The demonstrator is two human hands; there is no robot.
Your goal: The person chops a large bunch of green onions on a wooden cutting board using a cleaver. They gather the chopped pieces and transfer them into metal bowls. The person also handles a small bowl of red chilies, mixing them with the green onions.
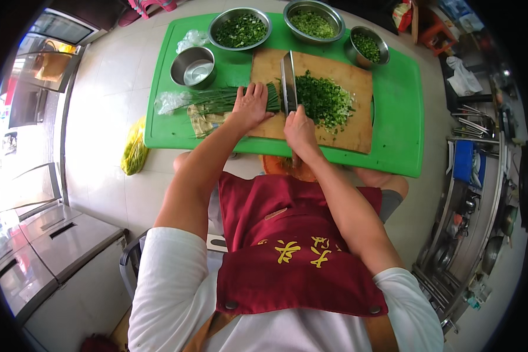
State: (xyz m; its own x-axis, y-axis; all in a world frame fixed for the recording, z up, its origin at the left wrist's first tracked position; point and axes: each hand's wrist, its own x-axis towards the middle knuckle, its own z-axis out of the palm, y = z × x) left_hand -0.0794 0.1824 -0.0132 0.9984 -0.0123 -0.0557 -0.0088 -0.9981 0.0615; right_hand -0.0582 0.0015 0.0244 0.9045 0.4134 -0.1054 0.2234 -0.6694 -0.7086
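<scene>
My left hand (251, 105) presses down on a bundle of long green scallions (218, 99), fingers spread over their cut end at the left of the wooden cutting board (352, 143). In my right hand (300, 130) is the handle of a cleaver (289, 81), its broad blade pointing away from me, just right of the bundle. A heap of chopped scallions (321, 97), dark green on the left and paler on the right, lies beside the blade. A crumpled tan cloth or wrapper (200, 123) sits under the bundle.
On the green table (398, 110) stand metal bowls of chopped greens at the back left (240, 28), back middle (314, 22) and right (367, 46). An empty-looking metal bowl (193, 68) is at left, near clear plastic (171, 102). A yellow bag (135, 147) rests on the floor.
</scene>
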